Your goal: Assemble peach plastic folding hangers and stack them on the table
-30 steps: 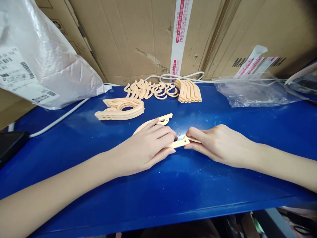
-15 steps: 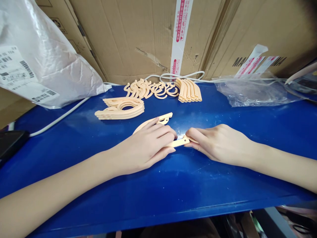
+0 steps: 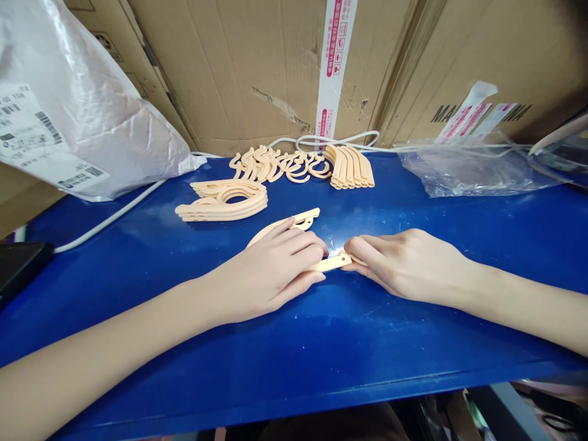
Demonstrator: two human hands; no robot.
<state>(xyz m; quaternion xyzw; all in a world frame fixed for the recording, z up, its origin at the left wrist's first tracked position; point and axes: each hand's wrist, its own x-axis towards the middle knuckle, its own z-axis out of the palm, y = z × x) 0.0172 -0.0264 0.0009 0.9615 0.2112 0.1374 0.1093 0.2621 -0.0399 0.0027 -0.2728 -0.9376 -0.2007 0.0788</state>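
Under my left hand (image 3: 280, 269) lies a cream plastic hanger piece (image 3: 307, 217), its curved far arm and one straight holed end showing past my fingers. My left fingers are wrapped over its middle, which is hidden. To the right, my right hand (image 3: 395, 263) pinches a small cream hanger hook (image 3: 360, 260) against that holed end. Most of the hook is covered by my fingers, so I cannot tell whether it is seated in the end. Both hands rest low over the blue table (image 3: 294, 361).
Behind my left hand is a stack of cream hanger pieces (image 3: 229, 211). Several loose hooks (image 3: 266, 164) and a row of curved hanger arms (image 3: 351, 168) lie farther back. A clear plastic bag (image 3: 473, 168), a white parcel bag (image 3: 101, 122), a cable (image 3: 114, 217) and cardboard boxes (image 3: 257, 55) border the table.
Almost nothing differs. Slightly more of the piece in my right fingers shows beside the holed end; both hands keep their places.
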